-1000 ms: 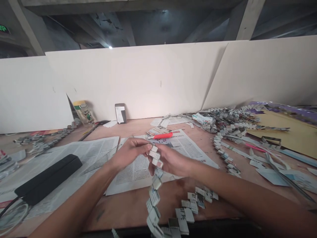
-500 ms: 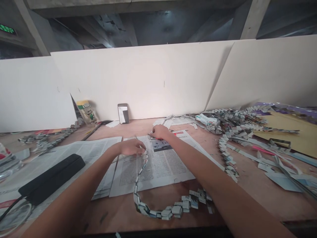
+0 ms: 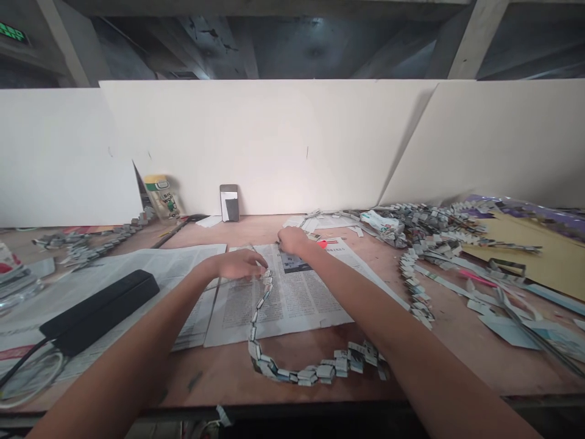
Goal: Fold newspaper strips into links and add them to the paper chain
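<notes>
A chain of folded newspaper strips (image 3: pixel 255 350) curves over the table from my left hand to beneath my right forearm. My left hand (image 3: pixel 241 264) rests low over a newspaper sheet (image 3: pixel 256 311), its curled fingers closed at the narrow upper end of the chain. Farther off, at the sheet's top edge, my right hand (image 3: pixel 292 241) has its fingers drawn together near some small paper pieces. Whatever it pinches is hidden behind the fingers. A small red piece (image 3: pixel 323 244) lies just right of that wrist.
A black oblong device (image 3: pixel 100 308) with a cable lies at left. A phone (image 3: pixel 229 203) and a yellow-lidded jar (image 3: pixel 162 198) stand against the white board (image 3: pixel 265 146). Heaped paper chains (image 3: pixel 425 225), a brown sheet (image 3: pixel 534 244) and paper strips crowd the right.
The camera view has shifted slightly, revealing more of the table's front edge. Both hands keep nearly the same places; more of the red piece shows beside my right wrist.
</notes>
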Action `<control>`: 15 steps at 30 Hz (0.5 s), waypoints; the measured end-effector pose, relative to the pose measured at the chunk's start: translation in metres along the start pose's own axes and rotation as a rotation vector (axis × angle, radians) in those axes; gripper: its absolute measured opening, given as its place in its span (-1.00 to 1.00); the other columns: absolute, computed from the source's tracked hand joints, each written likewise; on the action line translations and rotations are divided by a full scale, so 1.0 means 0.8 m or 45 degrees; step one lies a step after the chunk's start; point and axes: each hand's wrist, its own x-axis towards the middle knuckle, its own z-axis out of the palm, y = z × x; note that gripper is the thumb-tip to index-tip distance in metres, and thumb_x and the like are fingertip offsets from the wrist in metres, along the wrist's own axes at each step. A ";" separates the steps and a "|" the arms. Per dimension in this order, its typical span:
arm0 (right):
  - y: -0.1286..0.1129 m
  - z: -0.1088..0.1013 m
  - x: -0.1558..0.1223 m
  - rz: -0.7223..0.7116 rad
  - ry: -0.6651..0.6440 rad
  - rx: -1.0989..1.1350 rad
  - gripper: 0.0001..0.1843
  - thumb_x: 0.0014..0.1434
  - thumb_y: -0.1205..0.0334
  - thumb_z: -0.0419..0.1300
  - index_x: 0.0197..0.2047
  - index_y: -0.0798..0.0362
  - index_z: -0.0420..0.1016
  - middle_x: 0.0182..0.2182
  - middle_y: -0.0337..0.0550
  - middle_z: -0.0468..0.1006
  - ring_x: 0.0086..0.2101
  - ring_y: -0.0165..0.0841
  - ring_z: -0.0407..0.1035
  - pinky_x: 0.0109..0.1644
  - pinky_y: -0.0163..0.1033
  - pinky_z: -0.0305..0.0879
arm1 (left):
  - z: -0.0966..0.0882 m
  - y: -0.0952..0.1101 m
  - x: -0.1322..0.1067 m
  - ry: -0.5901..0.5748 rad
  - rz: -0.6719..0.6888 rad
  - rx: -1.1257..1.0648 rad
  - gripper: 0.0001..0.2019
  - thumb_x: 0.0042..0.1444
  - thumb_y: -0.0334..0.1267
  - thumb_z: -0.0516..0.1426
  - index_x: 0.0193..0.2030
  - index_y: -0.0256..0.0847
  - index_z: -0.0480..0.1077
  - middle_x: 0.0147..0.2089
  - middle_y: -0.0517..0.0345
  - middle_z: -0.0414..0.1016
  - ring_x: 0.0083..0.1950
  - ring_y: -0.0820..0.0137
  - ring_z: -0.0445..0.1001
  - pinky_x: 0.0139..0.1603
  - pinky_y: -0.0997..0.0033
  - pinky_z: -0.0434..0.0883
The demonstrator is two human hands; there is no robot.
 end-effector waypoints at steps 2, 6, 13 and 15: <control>0.006 0.000 -0.001 0.038 0.024 0.105 -0.70 0.23 0.17 0.09 0.00 0.12 0.35 -0.04 -0.04 0.41 -0.12 -0.29 0.37 -0.07 -0.08 0.36 | 0.001 -0.001 0.000 0.011 0.001 -0.021 -0.46 -0.02 0.18 0.06 -0.03 -0.15 0.41 -0.12 -0.01 0.50 -0.24 0.22 0.47 -0.30 0.37 0.32; 0.022 0.002 -0.001 0.141 0.109 0.381 -0.71 0.24 0.16 0.09 -0.03 0.13 0.37 -0.10 -0.06 0.44 -0.18 -0.32 0.39 -0.12 -0.13 0.38 | 0.001 -0.002 0.003 0.016 0.010 -0.038 -0.50 -0.02 0.16 0.07 -0.07 -0.15 0.42 -0.17 0.02 0.50 -0.28 0.25 0.47 -0.31 0.39 0.31; 0.035 -0.041 -0.006 0.193 0.458 0.945 -0.62 0.33 0.14 -0.14 -0.07 0.20 0.38 -0.25 -0.04 0.52 -0.24 -0.31 0.42 -0.23 -0.25 0.36 | 0.002 0.001 0.000 0.058 0.003 0.031 -0.51 0.01 0.14 0.06 -0.07 -0.18 0.43 -0.12 -0.03 0.49 -0.22 0.20 0.46 -0.27 0.35 0.33; 0.035 -0.062 -0.015 0.124 0.508 1.117 -0.58 0.34 0.20 -0.27 0.02 0.20 0.29 -0.20 0.03 0.51 -0.18 -0.30 0.41 -0.23 -0.28 0.34 | 0.002 0.005 -0.002 0.245 0.021 0.026 -0.49 0.00 0.14 0.08 -0.05 -0.18 0.43 -0.02 -0.08 0.45 -0.09 0.13 0.42 -0.16 0.31 0.32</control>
